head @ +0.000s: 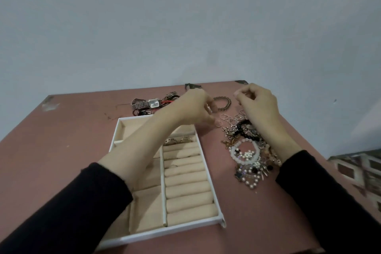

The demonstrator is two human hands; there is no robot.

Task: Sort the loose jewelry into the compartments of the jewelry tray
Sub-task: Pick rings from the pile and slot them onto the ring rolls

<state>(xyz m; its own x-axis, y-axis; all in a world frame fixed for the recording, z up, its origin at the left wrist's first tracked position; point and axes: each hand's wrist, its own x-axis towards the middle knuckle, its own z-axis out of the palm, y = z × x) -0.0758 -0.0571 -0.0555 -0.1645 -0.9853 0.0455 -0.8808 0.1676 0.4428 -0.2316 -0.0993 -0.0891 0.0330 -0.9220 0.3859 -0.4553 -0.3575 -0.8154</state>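
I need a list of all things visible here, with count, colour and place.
tray: one, white, beige lining, table centre
rings: two seen, metal, tray's far rolls
watch: one, silver, beyond tray
bracelet: one, dark chain, between hands
loose rings: several, silver, right of tray
pile: one, pearls and black beads, right of tray
table: one, reddish brown
wall: one, pale grey, behind
left hand: one, fingers curled, over tray's far corner
right hand: one, fingers curled, above loose rings

Both black-sleeved forearms reach forward toward the far edge of the bench (61, 150). The left hand (193, 107) and right hand (257, 103) hover near each other, fingers curled, fingertips pinched.
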